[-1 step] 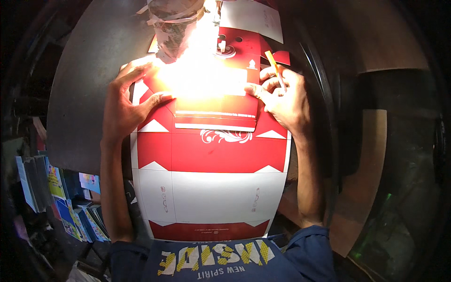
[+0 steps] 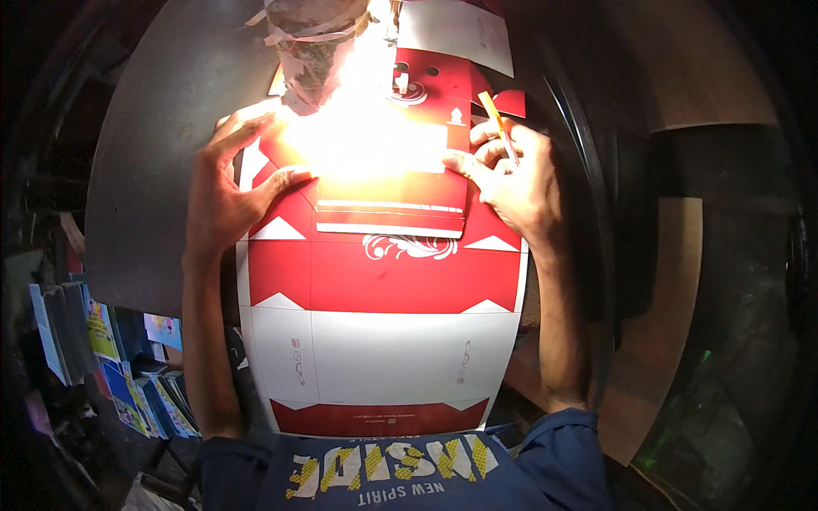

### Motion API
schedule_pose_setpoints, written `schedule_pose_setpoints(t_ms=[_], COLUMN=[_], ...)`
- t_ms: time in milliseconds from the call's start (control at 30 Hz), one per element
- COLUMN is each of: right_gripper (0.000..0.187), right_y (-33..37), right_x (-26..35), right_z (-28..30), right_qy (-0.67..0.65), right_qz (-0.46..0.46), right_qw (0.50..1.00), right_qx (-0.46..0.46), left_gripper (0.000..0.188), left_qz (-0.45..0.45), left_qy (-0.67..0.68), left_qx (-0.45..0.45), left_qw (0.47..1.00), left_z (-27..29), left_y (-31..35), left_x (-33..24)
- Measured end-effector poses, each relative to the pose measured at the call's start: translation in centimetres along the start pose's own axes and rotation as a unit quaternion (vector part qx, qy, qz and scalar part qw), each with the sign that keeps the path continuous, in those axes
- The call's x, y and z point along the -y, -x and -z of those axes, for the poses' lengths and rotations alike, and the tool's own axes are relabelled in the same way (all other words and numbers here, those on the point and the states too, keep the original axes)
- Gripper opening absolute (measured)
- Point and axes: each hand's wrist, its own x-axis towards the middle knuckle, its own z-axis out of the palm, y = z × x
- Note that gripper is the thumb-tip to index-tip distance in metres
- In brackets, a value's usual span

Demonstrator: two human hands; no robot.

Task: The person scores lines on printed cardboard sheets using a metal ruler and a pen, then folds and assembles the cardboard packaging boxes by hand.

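A large printed red and white card sheet (image 2: 409, 358) lies flat in front of me. On its far part rests a smaller red card piece (image 2: 392, 218) with a white strip along its near edge. My left hand (image 2: 234, 183) is at the left side of the smaller piece, thumb and fingers apart. Its thumb tip touches that side, and glare washes out the other fingertips. My right hand (image 2: 520, 175) keeps a slim orange stick-like tool (image 2: 492, 111) between its fingers, pointing up and away. The right thumb presses on the smaller piece's right edge.
A glaring lamp with a wrapped shade (image 2: 317, 55) hangs over the far part of the sheet. Beyond lies a white printed card (image 2: 460, 34). A dark tabletop (image 2: 141, 187) spreads to the left. Stacks of colourful booklets (image 2: 128, 366) stand lower left; a brown board (image 2: 673, 281) is at right.
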Motion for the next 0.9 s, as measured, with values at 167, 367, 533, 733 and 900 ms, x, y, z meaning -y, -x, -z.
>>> schedule_pose_setpoints(t_ms=[167,367,533,733,900], right_gripper=[0.027,0.025,0.025,0.035,0.042], right_y=[-0.3,0.3,0.1,0.1,0.0], right_x=[-1.2,0.0,-1.1,-1.1,-1.7], right_z=[-1.5,-0.7,-0.2,-0.3,-0.5], right_qy=[0.013,-0.013,0.053,-0.008,-0.144], right_qz=[0.065,-0.023,0.004,-0.013,-0.009], right_qw=[0.996,0.997,0.998,0.999,0.986], right_qx=[-0.064,-0.077,-0.032,-0.05,-0.086], left_gripper=[0.03,0.019,0.027,0.038,0.042], left_qz=[-0.11,-0.138,-0.106,-0.016,0.016], left_qy=[-0.224,-0.248,-0.262,-0.244,-0.234], left_qx=[-0.043,-0.064,-0.016,0.086,0.088], left_qw=[0.967,0.957,0.959,0.966,0.968], left_z=[0.2,0.5,2.7,2.2,3.0], left_y=[0.0,0.3,-1.3,3.3,7.0], left_x=[0.1,2.8,2.2,-1.5,-2.7])
